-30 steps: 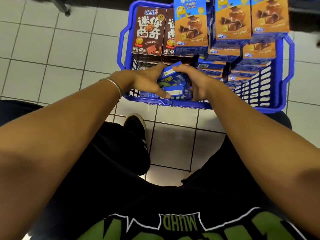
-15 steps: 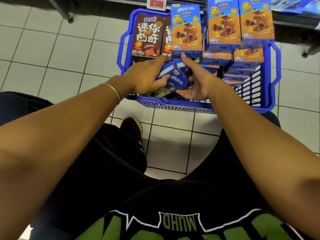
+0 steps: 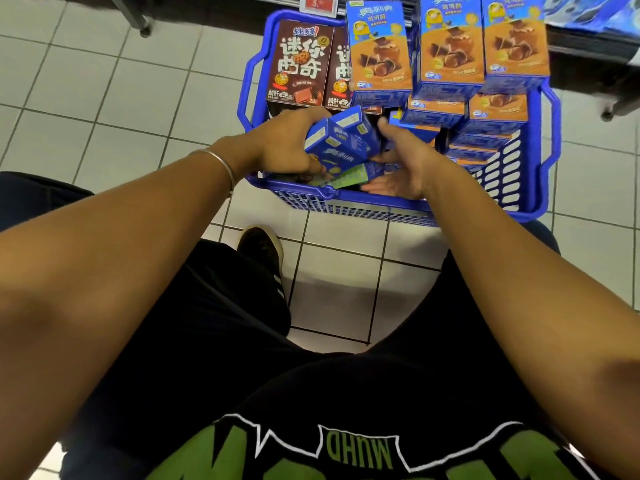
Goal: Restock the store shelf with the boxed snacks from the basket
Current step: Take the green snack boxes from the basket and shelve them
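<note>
A blue plastic basket (image 3: 391,202) stands on the tiled floor, packed with snack boxes. My left hand (image 3: 284,147) grips two small blue boxes (image 3: 341,142) lifted above the basket's near left corner. A green-sided box (image 3: 349,176) lies just under them. My right hand (image 3: 398,161) is open, palm up, touching the boxes from the right. Upright blue-and-orange boxes (image 3: 381,53) fill the far right of the basket, and brown cookie boxes (image 3: 299,65) stand at its far left.
The store shelf's bottom edge with a red price tag (image 3: 317,3) runs along the top, behind the basket. More blue packs (image 3: 595,10) sit on the shelf at top right. A shelf foot (image 3: 145,29) is at top left. My shoe (image 3: 261,251) rests near the basket.
The two small blue boxes have risen out of the basket in my left hand. My right hand has opened and turned palm up beside them. The view has tilted up toward the shelf.
</note>
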The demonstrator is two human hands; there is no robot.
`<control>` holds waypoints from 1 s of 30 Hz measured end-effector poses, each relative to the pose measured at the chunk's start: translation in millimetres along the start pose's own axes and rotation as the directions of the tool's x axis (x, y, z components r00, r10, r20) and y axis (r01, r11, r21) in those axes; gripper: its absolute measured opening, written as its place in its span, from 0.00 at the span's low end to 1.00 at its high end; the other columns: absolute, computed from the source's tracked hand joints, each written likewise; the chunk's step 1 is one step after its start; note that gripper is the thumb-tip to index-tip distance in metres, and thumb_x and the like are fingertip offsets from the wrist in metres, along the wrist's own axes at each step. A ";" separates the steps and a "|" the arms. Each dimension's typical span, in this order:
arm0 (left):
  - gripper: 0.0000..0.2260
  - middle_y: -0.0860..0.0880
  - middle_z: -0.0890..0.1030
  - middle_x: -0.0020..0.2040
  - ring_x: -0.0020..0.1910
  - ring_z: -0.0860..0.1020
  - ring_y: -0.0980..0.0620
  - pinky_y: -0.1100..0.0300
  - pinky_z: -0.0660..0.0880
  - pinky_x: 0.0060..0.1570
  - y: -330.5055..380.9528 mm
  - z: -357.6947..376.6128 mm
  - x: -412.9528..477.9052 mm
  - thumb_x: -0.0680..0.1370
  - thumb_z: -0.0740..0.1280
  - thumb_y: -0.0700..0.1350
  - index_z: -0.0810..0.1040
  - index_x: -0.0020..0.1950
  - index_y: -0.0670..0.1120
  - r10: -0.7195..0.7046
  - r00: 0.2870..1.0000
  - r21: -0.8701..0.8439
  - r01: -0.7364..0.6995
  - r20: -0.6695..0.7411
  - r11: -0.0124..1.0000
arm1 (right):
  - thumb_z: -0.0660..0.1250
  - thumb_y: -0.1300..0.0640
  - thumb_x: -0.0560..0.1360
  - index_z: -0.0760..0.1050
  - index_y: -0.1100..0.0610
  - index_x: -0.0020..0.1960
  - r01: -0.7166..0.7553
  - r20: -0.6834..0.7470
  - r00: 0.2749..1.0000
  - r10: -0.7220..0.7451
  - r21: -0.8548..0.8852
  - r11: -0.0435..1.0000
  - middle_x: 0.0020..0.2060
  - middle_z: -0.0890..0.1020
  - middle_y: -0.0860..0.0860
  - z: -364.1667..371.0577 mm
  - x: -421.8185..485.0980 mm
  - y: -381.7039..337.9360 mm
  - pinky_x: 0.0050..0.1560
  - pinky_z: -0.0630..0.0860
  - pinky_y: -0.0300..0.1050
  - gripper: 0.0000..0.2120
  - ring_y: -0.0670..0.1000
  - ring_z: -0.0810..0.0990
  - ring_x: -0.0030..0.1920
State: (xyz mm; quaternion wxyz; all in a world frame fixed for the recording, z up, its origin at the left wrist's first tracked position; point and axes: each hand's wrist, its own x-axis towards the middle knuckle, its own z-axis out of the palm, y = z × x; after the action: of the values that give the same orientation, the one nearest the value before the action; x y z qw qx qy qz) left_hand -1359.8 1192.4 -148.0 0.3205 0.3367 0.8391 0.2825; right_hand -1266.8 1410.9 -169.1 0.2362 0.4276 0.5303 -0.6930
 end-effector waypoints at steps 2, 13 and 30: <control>0.29 0.56 0.81 0.61 0.55 0.83 0.60 0.66 0.78 0.48 4.6 -4.2 -1.8 0.73 0.81 0.47 0.72 0.71 0.48 -0.018 1.000 -0.061 0.017 -0.004 0.998 | 0.67 0.43 0.80 0.76 0.54 0.54 0.067 -0.086 0.993 -0.076 -0.100 0.993 0.57 0.84 0.55 0.8 0.0 3.5 0.43 0.85 0.53 0.14 0.55 0.86 0.47; 0.23 0.52 0.88 0.56 0.53 0.87 0.50 0.58 0.84 0.47 38.5 -31.2 -5.7 0.73 0.80 0.45 0.78 0.66 0.46 -0.129 0.986 -0.538 0.054 -0.102 0.841 | 0.72 0.40 0.71 0.70 0.57 0.61 0.068 -0.160 0.979 -0.125 -0.321 0.945 0.49 0.81 0.62 6.3 5.9 -0.3 0.40 0.85 0.56 0.28 0.60 0.87 0.39; 0.32 0.39 0.78 0.73 0.69 0.78 0.35 0.34 0.76 0.62 24.7 -13.7 -19.5 0.84 0.57 0.64 0.71 0.80 0.44 -0.172 0.977 -0.976 -0.152 -0.124 -0.158 | 0.67 0.65 0.76 0.74 0.53 0.46 0.548 -0.032 0.836 -0.548 0.123 0.828 0.45 0.82 0.55 -33.8 -45.8 -29.2 0.53 0.78 0.66 0.08 0.63 0.83 0.50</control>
State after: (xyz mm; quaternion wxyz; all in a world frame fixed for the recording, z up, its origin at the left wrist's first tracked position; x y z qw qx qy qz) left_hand -1349.3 1189.5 -115.5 0.3743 -0.0650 0.3589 0.8525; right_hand -1254.1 1446.4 -117.4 0.0013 0.2702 0.5848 -0.7648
